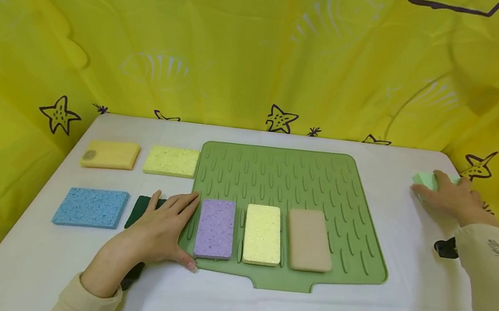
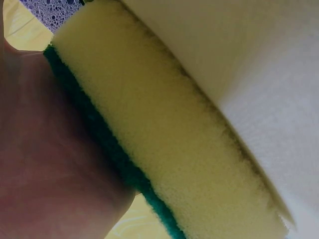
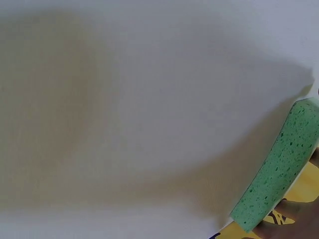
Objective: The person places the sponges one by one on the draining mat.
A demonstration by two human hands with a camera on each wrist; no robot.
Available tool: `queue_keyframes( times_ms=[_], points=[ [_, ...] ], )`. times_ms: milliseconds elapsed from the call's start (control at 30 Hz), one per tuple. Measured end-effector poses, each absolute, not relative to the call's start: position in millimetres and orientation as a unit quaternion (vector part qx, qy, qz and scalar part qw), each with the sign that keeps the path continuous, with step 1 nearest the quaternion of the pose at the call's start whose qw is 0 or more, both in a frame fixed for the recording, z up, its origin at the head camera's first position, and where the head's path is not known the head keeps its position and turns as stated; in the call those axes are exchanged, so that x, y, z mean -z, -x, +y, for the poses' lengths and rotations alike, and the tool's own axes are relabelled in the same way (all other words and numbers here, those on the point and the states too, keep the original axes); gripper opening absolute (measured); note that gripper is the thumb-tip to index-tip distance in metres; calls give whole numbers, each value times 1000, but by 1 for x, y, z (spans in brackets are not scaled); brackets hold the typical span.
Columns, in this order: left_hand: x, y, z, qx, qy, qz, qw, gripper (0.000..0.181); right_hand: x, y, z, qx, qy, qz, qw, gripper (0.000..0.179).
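Observation:
My left hand lies over the left edge of the green ridged mat, fingers extended, thumb by the mat's lower corner. Under its palm is a scouring sponge with a dark green top; the left wrist view shows its thick yellow foam side. Just right of the fingertips, a purple sponge stands first in a row on the mat, followed by a pale yellow sponge and a beige sponge. Far right, my right hand grips a light green sponge, also in the right wrist view.
Left of the mat lie an orange-yellow sponge, a yellow speckled sponge touching or close to the mat, and a blue sponge. A white cloth covers the table. Yellow patterned curtain hangs behind and at both sides.

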State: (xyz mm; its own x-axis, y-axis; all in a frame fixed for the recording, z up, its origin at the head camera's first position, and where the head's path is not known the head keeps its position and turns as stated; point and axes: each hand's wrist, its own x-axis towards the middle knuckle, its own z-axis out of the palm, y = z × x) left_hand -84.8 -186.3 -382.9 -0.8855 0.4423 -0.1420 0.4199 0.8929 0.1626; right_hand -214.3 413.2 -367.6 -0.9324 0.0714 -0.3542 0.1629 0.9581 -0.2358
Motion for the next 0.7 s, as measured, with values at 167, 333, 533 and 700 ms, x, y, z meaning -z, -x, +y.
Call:
queue_keyframes(
  times_ms=[167, 333, 533, 700],
  points=[
    [383, 85, -186, -64, -222, 969, 85, 136, 368, 217, 417, 145, -60, 971, 182, 96],
    [383, 85, -186, -67, -221, 969, 90, 135, 372, 218, 417, 151, -80, 973, 154, 95],
    [381, 85, -186, -65, -220, 969, 91, 135, 371, 214, 415, 155, -97, 977, 107, 88],
    [381, 85, -185, -65, -220, 969, 92, 135, 367, 210, 414, 149, -97, 980, 95, 87]
  ],
)
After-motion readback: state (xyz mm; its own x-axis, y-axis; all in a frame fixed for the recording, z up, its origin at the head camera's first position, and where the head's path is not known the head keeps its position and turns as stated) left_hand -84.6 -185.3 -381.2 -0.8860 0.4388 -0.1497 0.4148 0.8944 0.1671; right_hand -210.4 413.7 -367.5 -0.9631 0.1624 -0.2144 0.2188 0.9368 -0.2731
